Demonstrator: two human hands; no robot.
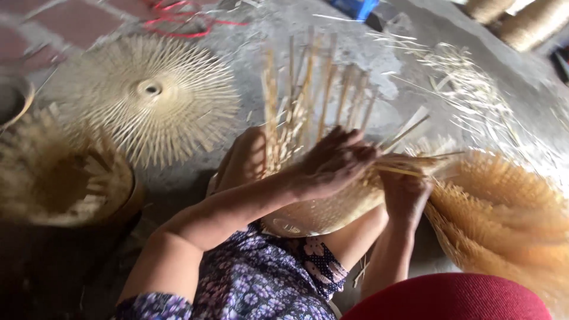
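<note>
Half-woven pale bamboo basket [332,207] sits in the lap, centre near, w/ loose upright bamboo strips [308,89] fanning away from it. Left hand [335,160] lies curled over the basket top, fingers [355,145] pressing down on strips; right hand [406,192] is just right of it, fingers wrapped round a bundle of flat strips [409,163] pointing right. Far left on the grey concrete floor [367,65]: round flat sunburst-shaped woven bamboo disc [151,92]; left near, another unfinished basket w/ frayed edge [65,184]; right, a heap of golden strip bundles [504,207]. Risk, as I judge it: thin strips could snap or spring loose if bent too sharply, and splinter edges may cut a fingertip. No packages, labels or signs readable; only a blue object [354,7] far centre and red cord [178,18] far left.
</note>
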